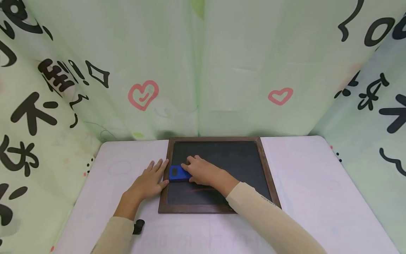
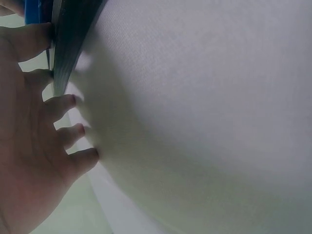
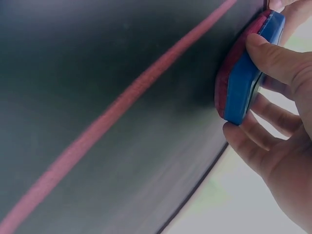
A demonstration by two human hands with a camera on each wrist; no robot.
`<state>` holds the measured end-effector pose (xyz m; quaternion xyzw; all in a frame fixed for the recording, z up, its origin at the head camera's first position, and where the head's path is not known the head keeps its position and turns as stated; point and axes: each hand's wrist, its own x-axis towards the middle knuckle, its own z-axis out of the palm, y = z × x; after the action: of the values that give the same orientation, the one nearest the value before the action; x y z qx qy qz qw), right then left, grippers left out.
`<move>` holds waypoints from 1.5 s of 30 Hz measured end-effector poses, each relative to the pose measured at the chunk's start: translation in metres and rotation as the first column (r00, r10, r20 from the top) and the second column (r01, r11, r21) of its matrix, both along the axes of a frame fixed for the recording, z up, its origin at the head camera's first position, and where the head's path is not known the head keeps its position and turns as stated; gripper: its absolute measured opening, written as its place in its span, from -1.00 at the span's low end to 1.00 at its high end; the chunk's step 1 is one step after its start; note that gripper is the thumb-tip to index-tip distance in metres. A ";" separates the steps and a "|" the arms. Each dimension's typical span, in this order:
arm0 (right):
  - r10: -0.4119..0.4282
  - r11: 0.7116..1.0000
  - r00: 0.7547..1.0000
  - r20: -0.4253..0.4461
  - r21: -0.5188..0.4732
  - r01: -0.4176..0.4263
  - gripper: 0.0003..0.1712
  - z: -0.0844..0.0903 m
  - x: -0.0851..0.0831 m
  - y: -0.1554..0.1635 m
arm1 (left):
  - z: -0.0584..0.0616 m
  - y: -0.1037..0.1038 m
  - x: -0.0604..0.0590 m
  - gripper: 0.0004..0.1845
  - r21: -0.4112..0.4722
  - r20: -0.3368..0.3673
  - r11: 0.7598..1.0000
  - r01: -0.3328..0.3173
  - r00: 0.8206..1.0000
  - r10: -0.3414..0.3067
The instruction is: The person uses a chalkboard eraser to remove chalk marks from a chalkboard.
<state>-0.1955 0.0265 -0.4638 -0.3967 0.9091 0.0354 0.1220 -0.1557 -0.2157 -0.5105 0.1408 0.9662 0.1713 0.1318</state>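
A chalkboard (image 1: 222, 158) in a brown wooden frame lies on the table. My right hand (image 1: 204, 172) grips a blue eraser (image 1: 177, 173) at the board's left side. In the right wrist view the eraser's red felt underside (image 3: 224, 92) faces the board, with the thumb on one edge and the fingers round the other. A red chalk line (image 3: 117, 107) crosses the dark surface there. My left hand (image 1: 150, 181) lies with fingers spread at the left frame edge, thumb and fingertips against the wood. In the left wrist view its fingers (image 2: 63, 107) are extended beside the frame.
The board stands on a white table (image 1: 317, 197). A small black object (image 1: 138, 226) lies beside the left sleeve. Pale green curtains (image 1: 234, 70) with hearts and black lettering hang behind and on both sides of the table.
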 end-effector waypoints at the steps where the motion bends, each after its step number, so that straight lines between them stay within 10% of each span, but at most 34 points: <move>1: -0.005 1.000 1.000 0.010 -0.005 0.005 -0.24 0.000 0.001 0.002 | 0.000 0.001 0.000 -0.18 0.001 0.003 1.000 0.003 1.000 -0.003; 17: 0.006 0.999 0.999 0.037 -0.050 -0.004 -0.25 -0.002 0.009 0.029 | 0.001 0.001 0.003 -0.18 -0.002 -0.027 1.000 0.007 1.000 -0.007; 45: -0.188 0.953 0.978 0.089 -0.226 0.203 -0.25 -0.005 0.016 0.180 | 0.000 -0.002 0.001 -0.18 0.001 -0.032 0.999 0.036 0.999 -0.036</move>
<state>-0.1799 0.2065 -0.4690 -0.3174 0.9372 -0.0970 0.1075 -0.1547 -0.2180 -0.5106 0.1611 0.9653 0.1672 0.1191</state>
